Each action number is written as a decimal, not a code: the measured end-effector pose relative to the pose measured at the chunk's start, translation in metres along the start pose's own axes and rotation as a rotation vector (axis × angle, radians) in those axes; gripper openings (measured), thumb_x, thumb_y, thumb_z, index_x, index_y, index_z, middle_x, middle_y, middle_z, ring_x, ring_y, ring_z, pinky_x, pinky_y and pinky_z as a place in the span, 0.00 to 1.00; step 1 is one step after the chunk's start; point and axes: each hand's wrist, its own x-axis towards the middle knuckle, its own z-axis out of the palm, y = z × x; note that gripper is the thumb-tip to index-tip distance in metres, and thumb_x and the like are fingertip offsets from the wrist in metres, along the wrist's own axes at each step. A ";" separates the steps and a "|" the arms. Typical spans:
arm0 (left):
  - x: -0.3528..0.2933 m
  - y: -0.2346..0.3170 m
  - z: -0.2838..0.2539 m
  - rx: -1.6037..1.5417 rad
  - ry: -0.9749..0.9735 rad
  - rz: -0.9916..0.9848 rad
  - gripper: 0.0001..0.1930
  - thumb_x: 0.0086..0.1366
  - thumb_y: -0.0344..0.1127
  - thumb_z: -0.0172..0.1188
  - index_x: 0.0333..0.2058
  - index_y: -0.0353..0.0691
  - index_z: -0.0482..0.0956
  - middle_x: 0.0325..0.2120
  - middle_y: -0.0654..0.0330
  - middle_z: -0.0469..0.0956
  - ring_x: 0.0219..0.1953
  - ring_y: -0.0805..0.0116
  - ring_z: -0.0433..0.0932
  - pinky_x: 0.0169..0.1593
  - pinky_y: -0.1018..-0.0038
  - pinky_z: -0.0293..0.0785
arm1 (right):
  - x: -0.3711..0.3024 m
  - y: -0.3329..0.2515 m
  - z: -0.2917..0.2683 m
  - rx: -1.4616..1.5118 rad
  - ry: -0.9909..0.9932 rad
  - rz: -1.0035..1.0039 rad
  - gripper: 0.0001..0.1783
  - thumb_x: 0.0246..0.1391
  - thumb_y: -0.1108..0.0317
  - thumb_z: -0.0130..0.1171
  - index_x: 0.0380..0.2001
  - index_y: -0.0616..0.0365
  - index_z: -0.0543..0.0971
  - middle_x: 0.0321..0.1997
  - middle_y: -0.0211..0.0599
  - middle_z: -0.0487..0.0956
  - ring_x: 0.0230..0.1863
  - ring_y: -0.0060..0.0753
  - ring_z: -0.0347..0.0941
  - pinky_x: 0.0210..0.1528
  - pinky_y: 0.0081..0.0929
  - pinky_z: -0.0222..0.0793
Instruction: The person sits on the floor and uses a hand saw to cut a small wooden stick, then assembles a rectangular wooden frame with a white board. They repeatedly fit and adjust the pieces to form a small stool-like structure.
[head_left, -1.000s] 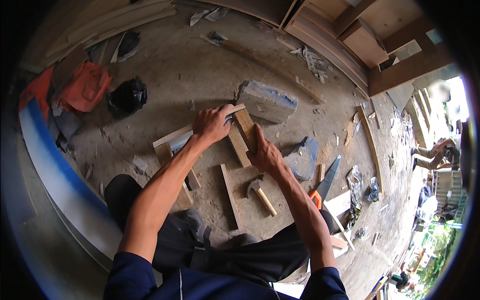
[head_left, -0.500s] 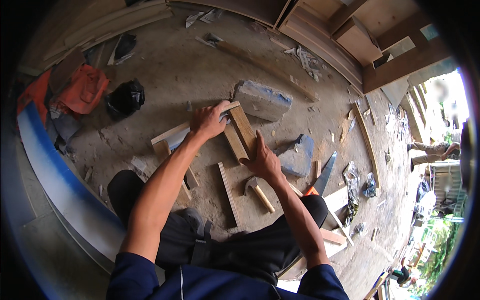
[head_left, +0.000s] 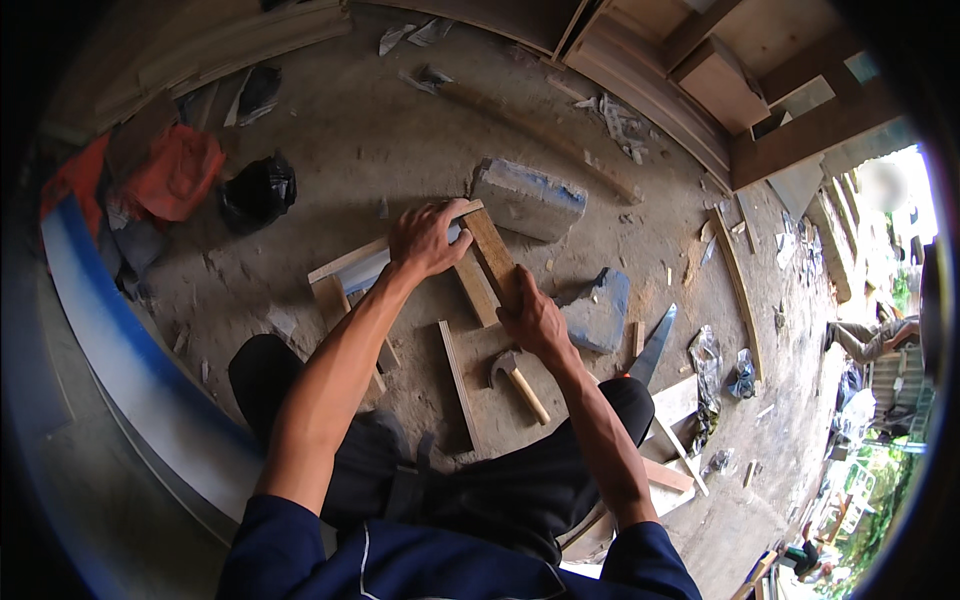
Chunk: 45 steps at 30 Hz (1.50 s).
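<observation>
I squat on a dusty concrete floor over a small frame of wooden slats (head_left: pixel 478 285). My left hand (head_left: pixel 428 238) presses down on the far corner, where a long pale slat (head_left: pixel 345 265) meets a darker short board (head_left: pixel 492 250). My right hand (head_left: pixel 535 318) grips the near end of that darker board. A claw hammer (head_left: pixel 517 378) with a wooden handle lies on the floor just below my right hand, beside a loose thin slat (head_left: pixel 455 380). Neither hand touches the hammer.
Two grey concrete blocks, one (head_left: pixel 528 198) beyond the frame and one (head_left: pixel 600 312) to its right. A hand saw (head_left: pixel 655 345) lies at right. Black bag (head_left: pixel 258 190) and orange cloth (head_left: pixel 175 170) at far left. Timber stacked along the back. Another person (head_left: pixel 870 340) crouches far right.
Both hands stay on the boards. My right hand has shifted slightly along the darker board, and the view has tilted a little.
</observation>
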 end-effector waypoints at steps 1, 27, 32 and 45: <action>0.001 0.006 -0.003 -0.021 -0.082 -0.041 0.27 0.57 0.47 0.56 0.56 0.53 0.69 0.50 0.57 0.77 0.51 0.52 0.75 0.54 0.58 0.70 | -0.001 0.003 0.000 0.002 0.011 -0.011 0.41 0.47 0.59 0.62 0.62 0.54 0.57 0.44 0.58 0.78 0.45 0.61 0.75 0.45 0.48 0.72; -0.064 -0.024 -0.097 0.279 0.115 0.069 0.22 0.58 0.27 0.56 0.54 0.47 0.75 0.53 0.58 0.75 0.54 0.53 0.74 0.54 0.63 0.73 | 0.032 0.004 0.029 0.472 0.003 -0.310 0.43 0.47 0.53 0.70 0.59 0.62 0.61 0.40 0.54 0.78 0.41 0.45 0.77 0.43 0.36 0.72; -0.068 -0.028 -0.044 0.565 0.392 0.300 0.25 0.59 0.23 0.51 0.56 0.50 0.74 0.58 0.64 0.72 0.60 0.56 0.69 0.60 0.58 0.67 | 0.057 0.058 0.086 0.421 0.086 -0.184 0.42 0.46 0.55 0.69 0.59 0.59 0.60 0.45 0.57 0.76 0.48 0.55 0.75 0.49 0.41 0.71; -0.144 -0.059 0.057 0.636 0.142 0.209 0.38 0.56 0.25 0.56 0.66 0.53 0.58 0.69 0.66 0.53 0.70 0.57 0.50 0.70 0.46 0.42 | -0.078 0.184 0.155 -0.310 -0.423 0.542 0.29 0.54 0.50 0.55 0.54 0.56 0.67 0.49 0.49 0.77 0.51 0.53 0.75 0.50 0.45 0.72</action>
